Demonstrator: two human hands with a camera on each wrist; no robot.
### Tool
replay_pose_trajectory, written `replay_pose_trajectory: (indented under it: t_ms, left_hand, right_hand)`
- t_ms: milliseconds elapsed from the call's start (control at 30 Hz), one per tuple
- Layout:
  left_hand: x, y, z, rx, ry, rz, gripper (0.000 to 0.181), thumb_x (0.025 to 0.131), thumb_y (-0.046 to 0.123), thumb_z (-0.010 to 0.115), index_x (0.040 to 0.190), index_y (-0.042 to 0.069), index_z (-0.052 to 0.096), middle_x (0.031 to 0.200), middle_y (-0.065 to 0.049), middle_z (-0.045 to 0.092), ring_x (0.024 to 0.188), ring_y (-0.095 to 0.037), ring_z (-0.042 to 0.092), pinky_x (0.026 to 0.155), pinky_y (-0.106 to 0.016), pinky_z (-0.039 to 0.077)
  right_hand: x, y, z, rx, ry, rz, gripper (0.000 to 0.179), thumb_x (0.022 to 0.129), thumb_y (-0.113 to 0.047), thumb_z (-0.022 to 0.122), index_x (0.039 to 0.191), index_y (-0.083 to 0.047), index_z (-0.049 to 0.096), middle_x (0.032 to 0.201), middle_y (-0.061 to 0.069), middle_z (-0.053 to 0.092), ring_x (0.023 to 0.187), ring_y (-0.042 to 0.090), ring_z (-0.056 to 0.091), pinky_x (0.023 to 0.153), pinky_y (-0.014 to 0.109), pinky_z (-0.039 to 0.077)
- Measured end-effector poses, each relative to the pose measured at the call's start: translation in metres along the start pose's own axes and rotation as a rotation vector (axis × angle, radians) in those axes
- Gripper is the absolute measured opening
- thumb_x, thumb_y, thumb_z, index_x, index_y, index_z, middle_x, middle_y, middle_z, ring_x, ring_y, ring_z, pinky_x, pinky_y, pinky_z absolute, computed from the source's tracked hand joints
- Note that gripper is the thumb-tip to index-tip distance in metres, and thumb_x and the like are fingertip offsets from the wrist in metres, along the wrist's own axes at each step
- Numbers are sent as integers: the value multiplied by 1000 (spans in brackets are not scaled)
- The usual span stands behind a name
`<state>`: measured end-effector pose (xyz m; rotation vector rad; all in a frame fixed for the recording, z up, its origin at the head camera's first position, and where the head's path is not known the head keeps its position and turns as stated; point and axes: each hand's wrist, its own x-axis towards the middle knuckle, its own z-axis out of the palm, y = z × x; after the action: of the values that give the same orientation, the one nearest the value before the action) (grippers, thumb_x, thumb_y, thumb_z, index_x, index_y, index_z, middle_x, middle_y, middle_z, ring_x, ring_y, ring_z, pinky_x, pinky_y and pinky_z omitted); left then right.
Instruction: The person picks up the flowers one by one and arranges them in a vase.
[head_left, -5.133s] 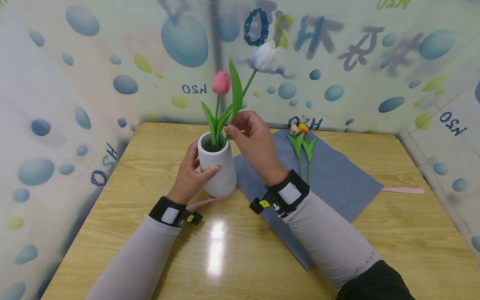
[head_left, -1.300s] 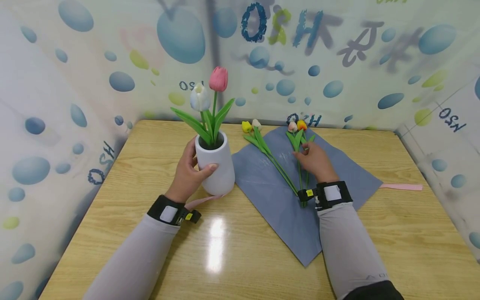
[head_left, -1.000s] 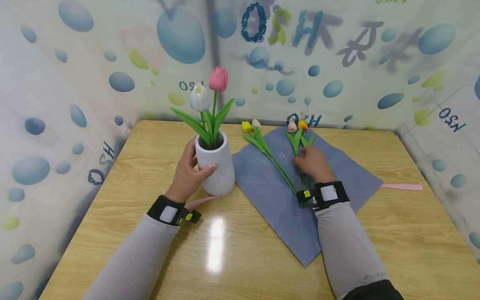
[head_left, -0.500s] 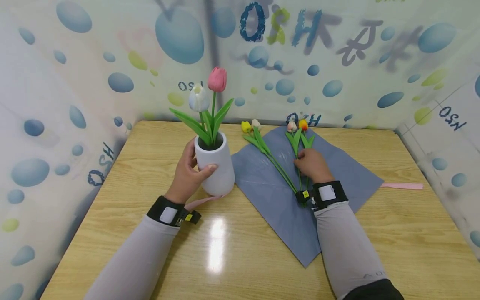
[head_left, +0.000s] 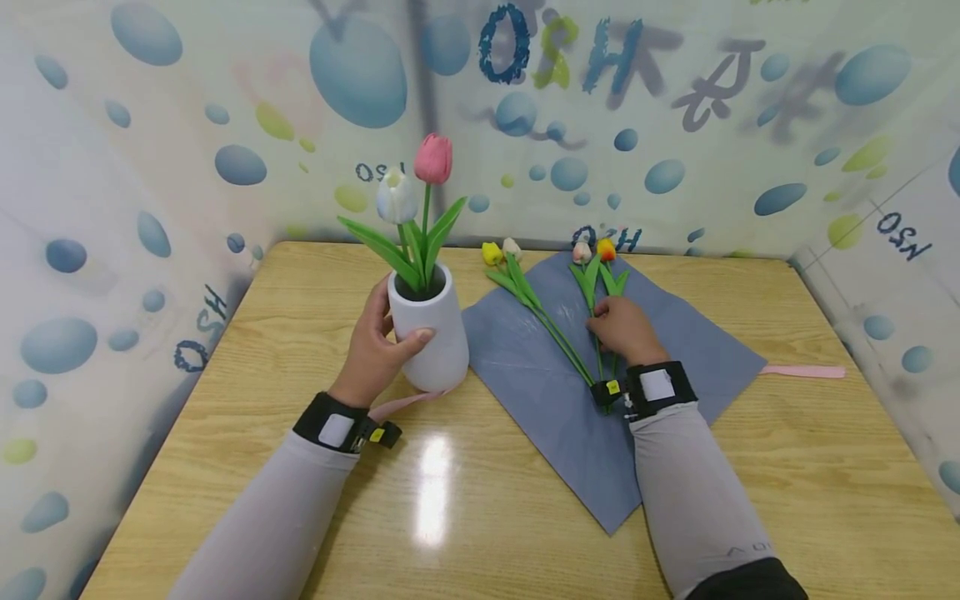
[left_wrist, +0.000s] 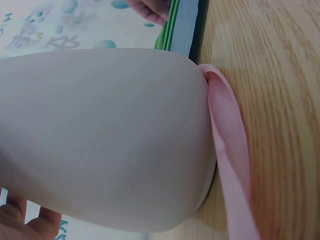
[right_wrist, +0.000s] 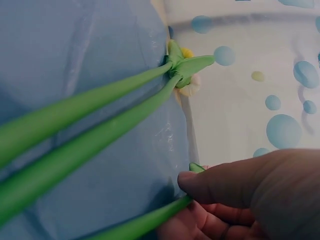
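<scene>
My left hand (head_left: 375,342) grips the side of a white vase (head_left: 435,350), thumb across its front. A pink tulip (head_left: 433,158) and a white tulip (head_left: 396,196) stand in the vase, their lower stems hidden inside. Over the blue-grey wrapping paper (head_left: 555,433), my right hand (head_left: 626,329) pinches the stem of a pale pink tulip (head_left: 582,252). In the right wrist view, thumb and fingers close on that green stem (right_wrist: 150,220). An orange tulip (head_left: 606,248) lies right beside it, its stem partly covered by the hand.
A yellow tulip (head_left: 492,253) and an off-white tulip (head_left: 512,248) lie slantwise on the paper, left of the right hand. Pink ribbon (head_left: 806,372) sticks out at the paper's right corner; another pink ribbon (head_left: 401,405) runs by the vase base. A patterned wall backs the wooden table (head_left: 300,317).
The white tulip, earlier held at the vase by my right hand, now stands in it. That hand has moved right onto the paper and taken the pale pink tulip's stem. My left hand keeps its grip.
</scene>
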<state>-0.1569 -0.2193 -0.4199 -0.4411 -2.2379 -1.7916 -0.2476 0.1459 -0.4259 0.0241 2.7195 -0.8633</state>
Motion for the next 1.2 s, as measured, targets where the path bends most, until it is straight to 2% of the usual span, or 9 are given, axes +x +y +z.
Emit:
replay_pose_trajectory:
  t_ms: [333,633,1000,1200]
  left_hand:
    - [0,1,0,9,0,-6,83,88,5,75,159,21,36,147,-6,51,129,-16,52,111,-60,42]
    - [-1,2,0,7,-5,-19,82,90,4,74,160,19,35,149,-8,50,130,-17,51,113,-62,40]
    - [-2,3,1,5,2,-6,84,88,2,75,160,22,36,148,-5,51,129,-15,52,113,-60,41]
    - [-2,3,1,9,1,-13,84,88,2,75,160,22,35,149,-5,50,130,-16,52,113,-61,40]
  right_hand:
    - [1,4,-5,87,-33,-5,42,104,-26,60,135,2,57,119,19,66,79,22,69,78,37,55]
    - [-1,3,-9,174,-30,-39,39,105,-26,58,134,-1,57,119,18,65,81,22,65,74,32,53]
    - [3,5,-10,301,-43,-47,37,106,-26,58,133,-1,58,122,18,65,91,22,60,75,30,56]
    - [5,7,-10,382,-48,-60,41,106,-28,59,137,-2,57,128,17,62,98,20,58,75,27,56]
